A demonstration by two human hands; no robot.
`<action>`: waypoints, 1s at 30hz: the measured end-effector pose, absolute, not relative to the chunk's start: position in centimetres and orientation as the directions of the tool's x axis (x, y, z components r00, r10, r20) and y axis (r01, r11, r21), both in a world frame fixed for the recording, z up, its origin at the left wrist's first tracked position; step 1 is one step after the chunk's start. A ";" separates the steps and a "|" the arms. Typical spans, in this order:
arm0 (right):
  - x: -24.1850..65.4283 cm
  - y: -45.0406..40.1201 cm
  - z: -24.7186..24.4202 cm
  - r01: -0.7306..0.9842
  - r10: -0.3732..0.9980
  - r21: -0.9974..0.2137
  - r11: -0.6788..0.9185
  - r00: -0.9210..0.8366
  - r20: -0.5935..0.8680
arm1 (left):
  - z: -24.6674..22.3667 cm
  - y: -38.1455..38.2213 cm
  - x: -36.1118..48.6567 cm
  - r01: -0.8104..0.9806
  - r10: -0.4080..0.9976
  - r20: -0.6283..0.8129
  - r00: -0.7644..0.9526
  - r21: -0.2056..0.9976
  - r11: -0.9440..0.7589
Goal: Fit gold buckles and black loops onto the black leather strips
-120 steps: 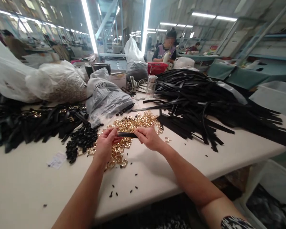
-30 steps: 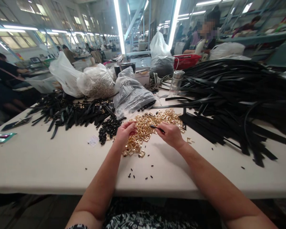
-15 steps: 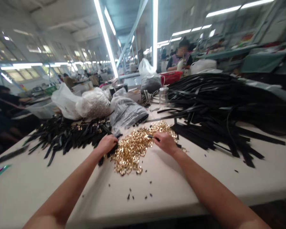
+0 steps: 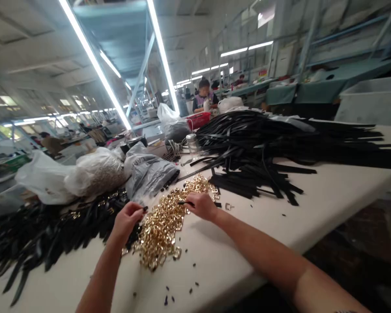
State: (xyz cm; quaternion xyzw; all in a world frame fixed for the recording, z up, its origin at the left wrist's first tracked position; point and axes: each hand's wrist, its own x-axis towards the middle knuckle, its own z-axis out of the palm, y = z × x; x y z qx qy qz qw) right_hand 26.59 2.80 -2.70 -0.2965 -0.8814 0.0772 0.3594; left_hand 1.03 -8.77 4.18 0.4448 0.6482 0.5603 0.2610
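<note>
My left hand is closed in a pinch at the left edge of a heap of gold buckles. A small black piece shows at its fingertips; what kind it is I cannot make out. Over the right side of the heap, my right hand is closed around a thin black strip, whose end pokes out to the left above the buckles. Left of my left hand lies a pile of short black straps, some with gold buckles on them.
Long black strips are heaped at the back right. A grey plastic bag, white plastic bags and a clear jar stand behind the buckles. Small black bits dot the near tabletop. A co-worker sits beyond.
The view has swung to the right, so the table appears shifted left. My left hand has lifted slightly, its fingertips pinched. My right hand still grips the black strip over the buckles.
</note>
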 end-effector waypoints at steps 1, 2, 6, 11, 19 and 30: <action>26.5 2.7 -2.5 0.457 0.571 -0.350 0.818 -0.569 0.592 | 4.2 -8.7 2.4 0.132 0.880 0.112 -0.461 0.990 -0.057; 26.5 2.6 -2.4 0.449 0.567 -0.352 0.821 -0.571 0.593 | 3.9 -8.4 3.8 -0.006 0.872 0.090 -0.481 0.994 -0.106; 26.4 2.5 -2.1 0.407 0.549 -0.371 0.835 -0.566 0.615 | 1.3 -7.2 7.3 -0.353 0.859 -0.077 -0.507 0.927 -0.125; 26.2 1.7 -1.9 0.368 0.552 -0.412 0.833 -0.511 0.659 | -1.0 -6.5 8.2 -0.591 0.861 -0.251 -0.443 0.804 -0.069; 25.8 0.2 -1.4 0.327 0.539 -0.429 0.842 -0.515 0.667 | -1.1 -6.8 9.4 -0.736 0.878 -0.353 -0.325 0.677 0.000; 25.8 0.4 -1.7 0.380 0.549 -0.399 0.835 -0.512 0.661 | -1.4 -6.9 10.0 -0.627 0.903 -0.292 -0.316 0.778 0.032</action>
